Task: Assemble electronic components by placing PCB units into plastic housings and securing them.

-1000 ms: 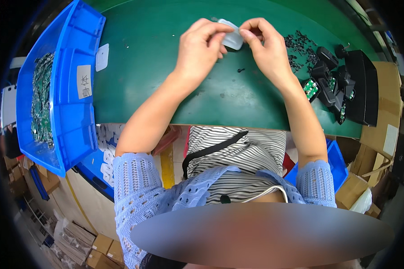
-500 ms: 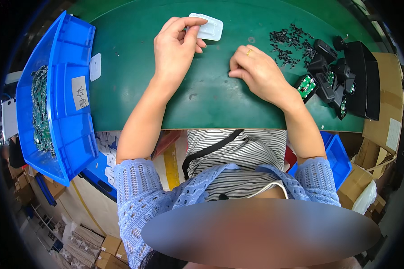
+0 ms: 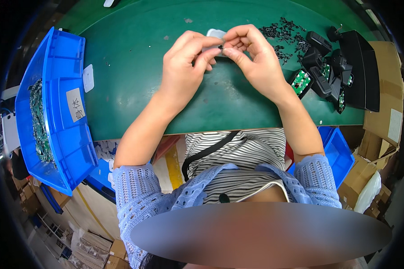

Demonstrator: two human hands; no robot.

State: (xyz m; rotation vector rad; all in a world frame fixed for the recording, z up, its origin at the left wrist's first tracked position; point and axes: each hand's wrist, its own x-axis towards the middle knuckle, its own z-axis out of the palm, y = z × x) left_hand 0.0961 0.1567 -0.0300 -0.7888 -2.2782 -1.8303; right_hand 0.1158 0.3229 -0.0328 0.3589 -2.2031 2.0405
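In front of me, over the middle of the table, both hands meet at their fingertips. A small black plastic part shows between them. My left hand pinches it from the left with thumb and index finger. From the other side, my right hand closes thumb and index finger on it. Just behind the fingertips is a white plastic shell, mostly covered by my hands; whether fingers touch it I cannot tell. Several loose black parts like it are scattered beyond my right hand.
Black housings, some with green circuit boards, are piled at the right beside a black box and a cardboard box. A blue bin of circuit boards stands left, near another white piece on the green table.
My right hand has risen from the table and come to my left hand. The black part now shows between their fingertips. My left hand has shifted right, covering more of the white shell.
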